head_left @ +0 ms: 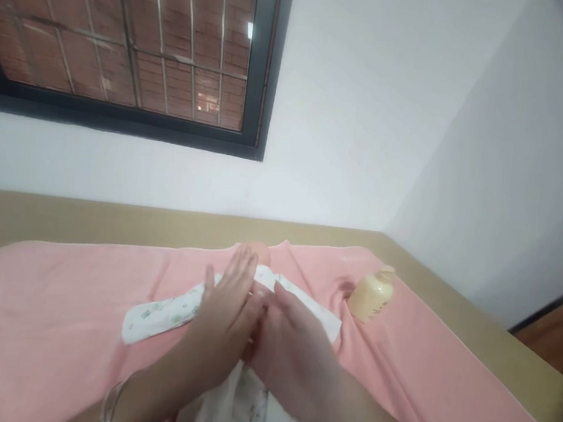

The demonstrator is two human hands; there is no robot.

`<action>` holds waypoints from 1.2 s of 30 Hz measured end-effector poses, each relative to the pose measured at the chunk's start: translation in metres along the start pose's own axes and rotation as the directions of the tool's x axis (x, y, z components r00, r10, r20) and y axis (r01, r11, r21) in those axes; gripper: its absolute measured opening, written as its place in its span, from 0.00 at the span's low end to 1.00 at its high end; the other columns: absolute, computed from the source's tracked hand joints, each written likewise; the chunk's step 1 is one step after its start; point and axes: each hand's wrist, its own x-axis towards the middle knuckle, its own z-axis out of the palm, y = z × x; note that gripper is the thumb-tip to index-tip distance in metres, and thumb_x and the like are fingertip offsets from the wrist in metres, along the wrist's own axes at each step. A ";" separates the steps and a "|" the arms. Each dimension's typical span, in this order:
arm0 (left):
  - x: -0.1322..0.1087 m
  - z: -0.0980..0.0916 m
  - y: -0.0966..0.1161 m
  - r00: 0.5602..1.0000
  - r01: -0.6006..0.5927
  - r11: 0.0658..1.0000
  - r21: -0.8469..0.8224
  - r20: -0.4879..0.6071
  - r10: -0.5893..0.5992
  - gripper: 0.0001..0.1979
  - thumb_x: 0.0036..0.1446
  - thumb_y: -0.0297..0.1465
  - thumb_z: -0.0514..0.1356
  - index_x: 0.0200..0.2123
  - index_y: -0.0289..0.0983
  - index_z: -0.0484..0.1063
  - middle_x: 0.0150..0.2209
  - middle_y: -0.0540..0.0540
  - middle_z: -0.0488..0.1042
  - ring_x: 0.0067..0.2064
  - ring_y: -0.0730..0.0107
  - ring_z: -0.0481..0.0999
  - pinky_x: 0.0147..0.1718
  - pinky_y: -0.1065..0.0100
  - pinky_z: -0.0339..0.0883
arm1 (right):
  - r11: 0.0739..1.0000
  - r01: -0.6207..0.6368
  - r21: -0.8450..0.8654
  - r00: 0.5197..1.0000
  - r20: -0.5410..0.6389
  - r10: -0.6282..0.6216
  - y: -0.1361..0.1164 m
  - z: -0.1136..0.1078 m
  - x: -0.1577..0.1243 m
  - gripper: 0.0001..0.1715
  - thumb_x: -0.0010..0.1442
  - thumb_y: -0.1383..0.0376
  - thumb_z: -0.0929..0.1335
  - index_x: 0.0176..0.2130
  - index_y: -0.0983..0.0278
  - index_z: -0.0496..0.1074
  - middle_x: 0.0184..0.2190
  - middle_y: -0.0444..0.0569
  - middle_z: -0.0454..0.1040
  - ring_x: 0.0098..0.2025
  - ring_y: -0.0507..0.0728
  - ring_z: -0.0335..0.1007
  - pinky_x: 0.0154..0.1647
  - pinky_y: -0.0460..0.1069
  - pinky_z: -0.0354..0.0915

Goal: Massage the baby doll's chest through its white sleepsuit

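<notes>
My left hand (231, 306), a silver bangle on its wrist, has its fingers stretched upward. My right hand (291, 353) meets it palm to palm, its fingers partly hidden behind the left. Nothing shows between them. Just beyond lies a white garment (162, 316) with a green print, its sleeves spread to both sides. A rounded, skin-toned shape (259, 254) at its top looks like a doll's head, mostly covered by my fingers. Below my wrists is a small clear or whitish container (250, 402) with a printed pattern and a dark band; its kind is unclear.
A pink cloth (71, 296) covers much of the tan surface (109, 220). To the right, a pale yellow feeding bottle (372, 296) with markings leans on the cloth's folds. A white wall (329, 142) and a barred window (129, 34) stand behind.
</notes>
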 end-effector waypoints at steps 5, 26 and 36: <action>-0.007 -0.006 0.008 0.984 -0.110 0.957 0.267 -0.105 0.142 0.32 0.63 0.38 0.43 0.66 0.34 0.35 0.66 0.39 0.46 0.67 0.51 0.43 0.61 0.41 0.28 | 0.993 0.027 -0.113 0.999 0.040 -0.022 -0.017 -0.007 -0.001 0.37 0.62 0.44 0.50 0.54 0.62 0.66 0.51 0.55 0.70 0.53 0.63 0.65 0.53 0.63 0.59; -0.055 0.036 0.033 0.861 -0.434 0.833 0.343 -0.114 0.496 0.27 0.61 0.38 0.50 0.63 0.42 0.53 0.58 0.43 0.65 0.61 0.56 0.61 0.58 0.53 0.54 | 0.989 0.121 0.081 0.992 0.028 -0.124 -0.018 -0.024 0.023 0.33 0.59 0.42 0.54 0.46 0.61 0.68 0.53 0.54 0.69 0.49 0.63 0.70 0.50 0.62 0.60; -0.022 0.039 0.003 0.938 -0.317 0.887 0.335 -0.031 0.346 0.33 0.61 0.41 0.47 0.65 0.33 0.42 0.64 0.38 0.51 0.65 0.51 0.50 0.60 0.47 0.47 | 0.858 0.281 -0.429 0.934 -0.080 -0.347 -0.034 -0.041 0.022 0.20 0.59 0.53 0.63 0.44 0.61 0.71 0.48 0.53 0.72 0.50 0.62 0.68 0.55 0.61 0.57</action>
